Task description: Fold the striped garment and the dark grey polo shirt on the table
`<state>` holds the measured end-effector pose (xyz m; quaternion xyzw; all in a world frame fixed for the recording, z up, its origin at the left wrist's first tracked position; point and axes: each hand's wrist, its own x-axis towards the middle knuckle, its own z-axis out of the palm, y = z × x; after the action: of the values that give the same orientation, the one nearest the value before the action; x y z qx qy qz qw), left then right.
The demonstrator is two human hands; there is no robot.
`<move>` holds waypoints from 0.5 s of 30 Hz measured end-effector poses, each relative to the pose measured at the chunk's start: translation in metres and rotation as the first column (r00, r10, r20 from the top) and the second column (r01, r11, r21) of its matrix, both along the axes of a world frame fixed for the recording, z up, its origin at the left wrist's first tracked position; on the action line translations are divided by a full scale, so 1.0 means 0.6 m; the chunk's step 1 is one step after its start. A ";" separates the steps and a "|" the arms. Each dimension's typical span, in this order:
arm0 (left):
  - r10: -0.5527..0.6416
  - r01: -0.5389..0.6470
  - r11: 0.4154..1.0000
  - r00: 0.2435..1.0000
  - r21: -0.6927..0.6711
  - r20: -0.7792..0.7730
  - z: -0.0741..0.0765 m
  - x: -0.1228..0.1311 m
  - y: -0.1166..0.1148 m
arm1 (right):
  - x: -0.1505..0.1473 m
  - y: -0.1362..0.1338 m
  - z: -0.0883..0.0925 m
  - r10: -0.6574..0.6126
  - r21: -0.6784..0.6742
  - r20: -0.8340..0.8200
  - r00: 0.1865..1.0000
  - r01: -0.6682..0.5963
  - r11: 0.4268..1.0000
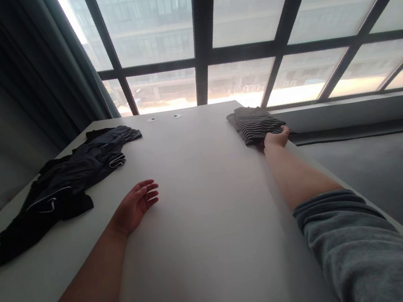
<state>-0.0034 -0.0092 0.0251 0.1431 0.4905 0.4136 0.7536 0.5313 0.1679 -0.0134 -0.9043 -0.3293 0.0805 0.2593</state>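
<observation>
My right hand (275, 138) reaches far across the white table (203, 212) and rests on the near edge of a folded dark garment with thin white stripes (254, 123) at the table's far right corner; its fingers curl over the fabric. My left hand (136, 206) lies on the tabletop with its fingers stretched out and holds nothing. The pile of loose black clothes (65, 185) lies to the left of that hand, a short way off.
Two small white round discs (164, 118) sit at the table's far edge. A large window with dark bars (209, 58) fills the back. A grey curtain (41, 79) hangs at the left. Grey floor (387, 167) lies right of the table.
</observation>
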 end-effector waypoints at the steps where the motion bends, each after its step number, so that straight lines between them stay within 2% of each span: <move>1: 0.002 -0.002 1.000 1.000 -0.002 0.005 0.000 0.000 0.000 | -0.004 -0.003 0.004 -0.088 0.006 0.063 0.994 0.087 0.996; 3: 0.001 -0.001 1.000 1.000 -0.003 0.009 0.001 0.001 0.000 | -0.012 -0.005 0.016 -0.108 0.011 0.226 0.968 0.109 0.994; 5: -0.003 0.003 1.000 1.000 -0.002 0.008 0.001 0.002 0.000 | -0.017 0.003 0.026 0.079 -0.043 0.423 0.902 -0.067 0.997; 7: -0.007 0.007 1.000 1.000 -0.003 0.006 0.001 0.002 0.000 | -0.023 0.026 0.032 0.328 -0.189 0.519 0.789 -0.269 0.944; 9: -0.008 0.008 1.000 1.000 -0.006 0.001 0.001 0.002 0.000 | -0.030 0.061 0.030 0.539 -0.385 0.451 0.712 -0.390 0.837; 11: -0.010 0.010 1.000 1.000 -0.009 -0.007 0.000 0.002 0.000 | -0.040 0.100 0.021 0.651 -0.587 0.268 0.710 -0.416 0.695; 13: -0.010 0.010 1.000 1.000 -0.007 -0.016 -0.001 0.001 -0.001 | -0.048 0.134 0.008 0.667 -0.726 0.110 0.737 -0.399 0.560; 15: -0.008 0.008 1.000 1.000 -0.002 -0.024 -0.002 0.000 -0.002 | -0.052 0.157 -0.008 0.658 -0.788 0.037 0.752 -0.383 0.482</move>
<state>-0.0034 -0.0105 0.0241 0.1491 0.4993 0.4082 0.7496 0.5003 0.2623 -0.0184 -0.7804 -0.5681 0.1277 -0.2279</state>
